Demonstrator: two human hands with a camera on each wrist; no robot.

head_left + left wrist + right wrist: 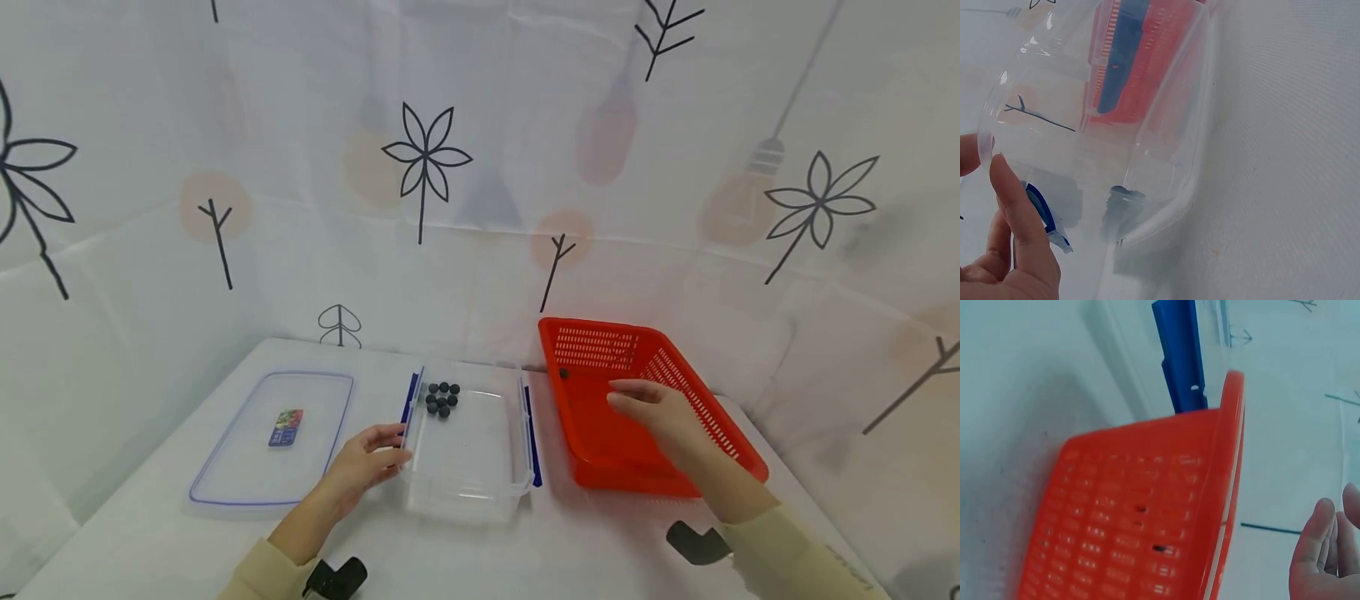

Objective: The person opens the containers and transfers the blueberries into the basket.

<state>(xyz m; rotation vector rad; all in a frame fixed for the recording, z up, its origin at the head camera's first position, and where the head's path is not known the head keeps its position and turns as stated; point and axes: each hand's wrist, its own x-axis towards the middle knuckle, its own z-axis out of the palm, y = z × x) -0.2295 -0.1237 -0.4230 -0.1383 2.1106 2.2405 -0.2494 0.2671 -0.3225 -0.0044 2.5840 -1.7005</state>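
A clear plastic box (pixel 480 442) with blue side latches (pixel 534 442) stands in the middle of the table. Several small dark balls (pixel 442 402) lie clustered toward its far left inside. My left hand (pixel 360 467) pinches the box's left rim between thumb and fingers; the left wrist view shows this grip up close. Over the red basket (pixel 555 400), my right hand (pixel 660 417) hovers with loosely extended fingers and nothing visible in them. One dark ball (pixel 563 373) sits at the basket's far left. In the right wrist view, that hand (pixel 1325 556) appears beyond the basket's rim.
A clear lid with a blue edge (pixel 217 483) lies flat on the white table (pixel 352 558) at left, with a colourful label (pixel 286 427) on it. A patterned white cloth (pixel 487 275) hangs behind the table. The basket stands just right of the box.
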